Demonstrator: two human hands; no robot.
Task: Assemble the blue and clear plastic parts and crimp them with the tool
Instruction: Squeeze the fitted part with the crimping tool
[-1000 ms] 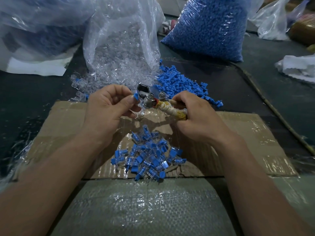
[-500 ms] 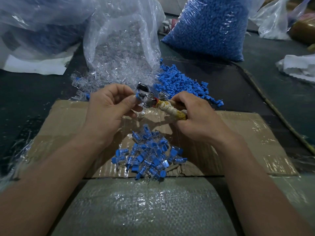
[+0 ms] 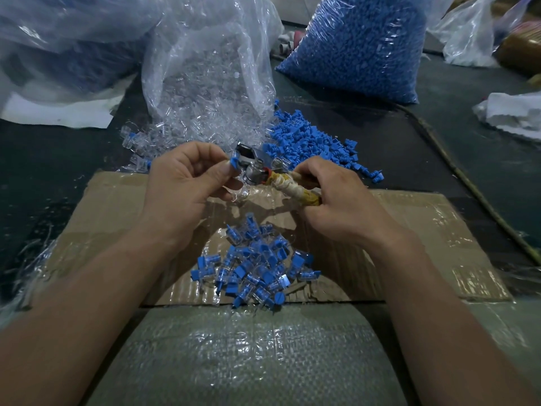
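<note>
My left hand [image 3: 187, 177] pinches a small blue and clear part [image 3: 234, 164] between thumb and fingers, right at the metal head of the crimp tool [image 3: 256, 171]. My right hand [image 3: 342, 197] grips the tool's tape-wrapped handle [image 3: 292, 187]. Below both hands a pile of assembled blue-and-clear pieces [image 3: 254, 271] lies on the cardboard sheet [image 3: 409, 230]. Loose blue parts [image 3: 316, 142] are heaped behind the tool. Loose clear parts [image 3: 158, 139] spill from an open plastic bag [image 3: 210, 74] behind my left hand.
A full bag of blue parts [image 3: 360, 45] stands at the back right. More plastic bags [image 3: 58, 39] fill the back left, over white paper [image 3: 58, 112]. A thin stick [image 3: 474, 189] runs along the dark table on the right. A woven sack [image 3: 248, 356] covers my lap.
My left hand has shifted the blue part slightly up and left against the tool's head. My right hand and the tool have stayed almost still.
</note>
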